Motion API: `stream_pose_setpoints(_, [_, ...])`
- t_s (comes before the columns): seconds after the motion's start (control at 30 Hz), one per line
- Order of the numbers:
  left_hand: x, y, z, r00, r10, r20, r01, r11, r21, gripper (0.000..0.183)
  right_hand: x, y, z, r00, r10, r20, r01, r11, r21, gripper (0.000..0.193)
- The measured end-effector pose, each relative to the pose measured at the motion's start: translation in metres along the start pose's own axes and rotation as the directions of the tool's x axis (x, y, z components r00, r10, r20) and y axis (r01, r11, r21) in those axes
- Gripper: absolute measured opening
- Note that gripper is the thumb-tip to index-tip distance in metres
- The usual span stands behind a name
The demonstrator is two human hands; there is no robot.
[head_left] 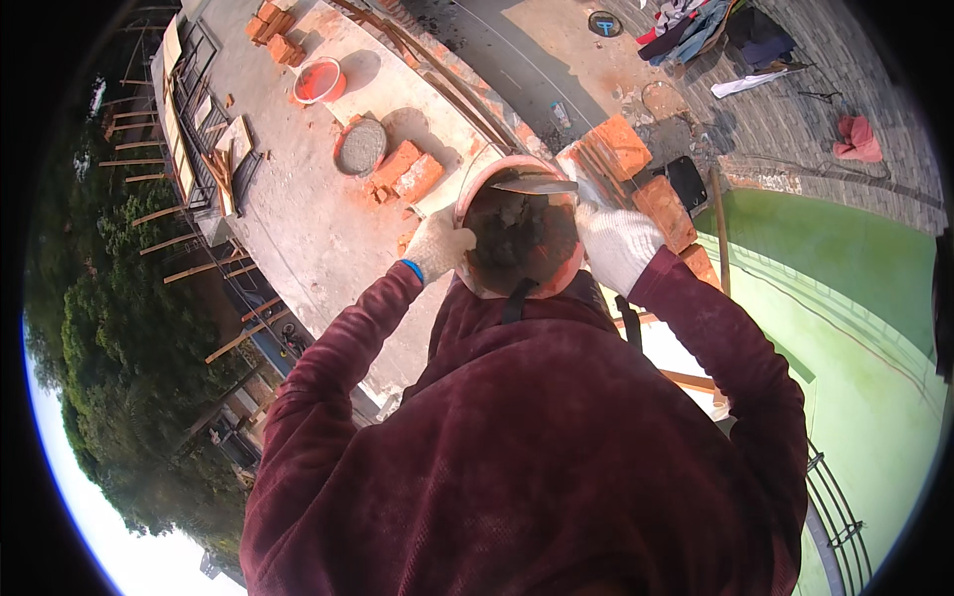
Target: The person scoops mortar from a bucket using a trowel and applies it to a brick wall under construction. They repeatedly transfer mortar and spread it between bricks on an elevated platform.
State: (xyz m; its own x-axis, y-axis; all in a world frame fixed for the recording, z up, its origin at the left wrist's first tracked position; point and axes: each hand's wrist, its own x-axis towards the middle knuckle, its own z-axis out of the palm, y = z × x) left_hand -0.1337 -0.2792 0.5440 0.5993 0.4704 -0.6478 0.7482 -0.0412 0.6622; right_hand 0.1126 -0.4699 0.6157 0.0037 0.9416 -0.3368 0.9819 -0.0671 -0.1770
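Note:
In front of my body is a reddish bucket (468, 204) with grey mortar (512, 243) inside. My left hand (438, 244), in a whitish work glove, is closed on the bucket's left rim. On the opposite side my right hand (620, 243), gloved the same way, is closed against the rim, its fingertips partly hidden. A trowel blade (535, 186) lies across the far part of the bucket's mouth. Its broad end points toward my right hand; I cannot make out its handle.
Bricks (664, 211) line the wall beside my right hand. Further left are loose bricks (417, 177), a mortar-filled tub (360, 147), a red bucket (320, 80) and stacked bricks (268, 22). A green surface (845, 298) lies below at right; poles (199, 268) jut out past the left edge.

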Motion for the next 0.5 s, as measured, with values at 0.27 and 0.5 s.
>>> stream_pose_setpoints(0.27, [-0.011, -0.008, 0.007, 0.997, -0.034, -0.076, 0.027, 0.996, -0.089, 0.035, 0.027, 0.007, 0.080, 0.869, 0.035, 0.493, -0.304, 0.824, 0.478, 0.024])
stream_pose_setpoints(0.5, [-0.025, 0.004, 0.011, 0.989, -0.044, -0.139, 0.017, 0.981, -0.193, 0.032, -0.007, 0.021, 0.038, 0.978, 0.022, 0.210, -0.081, 0.958, 0.275, 0.033])
